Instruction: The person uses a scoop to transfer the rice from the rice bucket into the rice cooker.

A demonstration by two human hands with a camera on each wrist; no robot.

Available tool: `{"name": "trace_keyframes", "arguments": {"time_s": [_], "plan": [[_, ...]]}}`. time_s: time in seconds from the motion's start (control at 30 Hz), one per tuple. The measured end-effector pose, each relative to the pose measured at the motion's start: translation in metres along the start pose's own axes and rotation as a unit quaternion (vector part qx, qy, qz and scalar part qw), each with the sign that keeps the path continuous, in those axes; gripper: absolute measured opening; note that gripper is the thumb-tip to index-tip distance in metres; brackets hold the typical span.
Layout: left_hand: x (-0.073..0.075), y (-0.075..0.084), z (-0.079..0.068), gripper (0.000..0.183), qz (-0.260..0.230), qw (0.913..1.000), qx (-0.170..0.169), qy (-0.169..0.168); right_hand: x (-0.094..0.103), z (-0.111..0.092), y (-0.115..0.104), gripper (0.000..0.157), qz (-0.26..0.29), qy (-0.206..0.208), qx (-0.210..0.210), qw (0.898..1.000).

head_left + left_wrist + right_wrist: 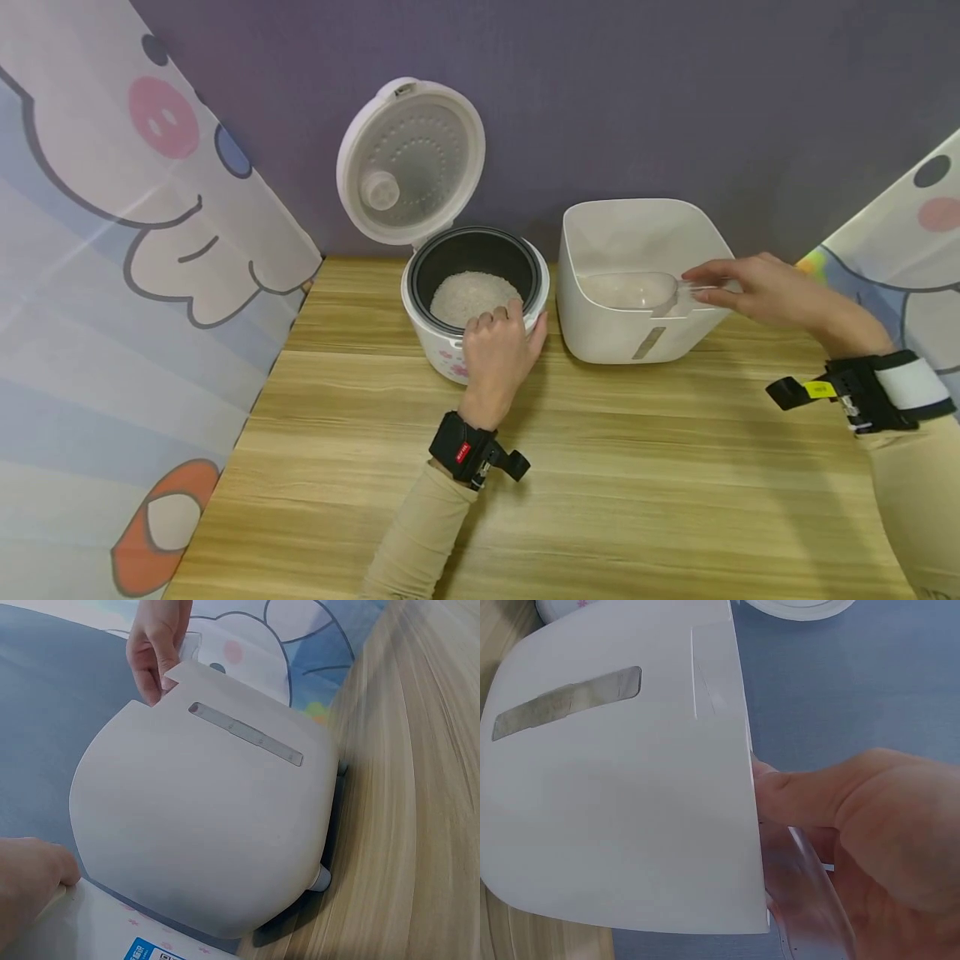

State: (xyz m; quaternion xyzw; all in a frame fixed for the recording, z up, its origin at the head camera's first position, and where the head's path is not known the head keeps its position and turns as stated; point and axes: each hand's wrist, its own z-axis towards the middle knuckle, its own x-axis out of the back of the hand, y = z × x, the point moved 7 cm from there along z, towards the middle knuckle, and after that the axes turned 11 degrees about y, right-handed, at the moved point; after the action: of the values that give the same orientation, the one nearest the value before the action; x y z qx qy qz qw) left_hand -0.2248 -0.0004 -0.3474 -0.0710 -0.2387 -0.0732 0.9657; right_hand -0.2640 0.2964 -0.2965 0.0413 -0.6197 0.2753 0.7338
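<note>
A white rice cooker (441,360) stands with its lid up, and white rice (471,293) lies in its dark inner pot (487,246). My left hand (498,352) grips the cooker's front rim, fingers curled over the edge and thumb along the right side. To the right is a white rice bin (603,329) with a notch in its front rim. Over that bin's right edge, my right hand (772,292) pinches the handle of a clear plastic scoop (802,900). The scoop's bowl is inside the bin, by the rice there.
The raised lid (427,125) leans back near the dark wall (600,92). Both vessels stand at the back of the wooden table (637,483). Cartoon-print cloths (82,292) hang at the left and right sides. A grey window strip (570,701) marks the bin's front.
</note>
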Motion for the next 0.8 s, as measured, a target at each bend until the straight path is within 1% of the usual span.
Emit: {"name": "trace_keyframes", "arguments": {"time_s": [0.17,0.37,0.47,0.8], "plan": [[0.000,0.000,0.000,0.044,-0.002,1.0000,0.000,0.000,0.000,-0.002,-0.001,0.037,-0.006,0.012,-0.001,1.000],[0.000,0.000,0.001,0.044,-0.004,1.0000,0.000,-0.001,0.002,-0.006,0.002,0.039,0.016,0.009,-0.037,0.999],[0.000,0.000,0.001,0.043,-0.006,1.0000,0.001,-0.002,0.005,-0.007,0.003,0.039,0.017,0.014,-0.051,0.998],[0.001,0.000,0.002,0.044,-0.005,1.0000,0.001,0.003,0.014,-0.011,0.004,0.040,0.014,0.033,-0.053,0.998]]}}
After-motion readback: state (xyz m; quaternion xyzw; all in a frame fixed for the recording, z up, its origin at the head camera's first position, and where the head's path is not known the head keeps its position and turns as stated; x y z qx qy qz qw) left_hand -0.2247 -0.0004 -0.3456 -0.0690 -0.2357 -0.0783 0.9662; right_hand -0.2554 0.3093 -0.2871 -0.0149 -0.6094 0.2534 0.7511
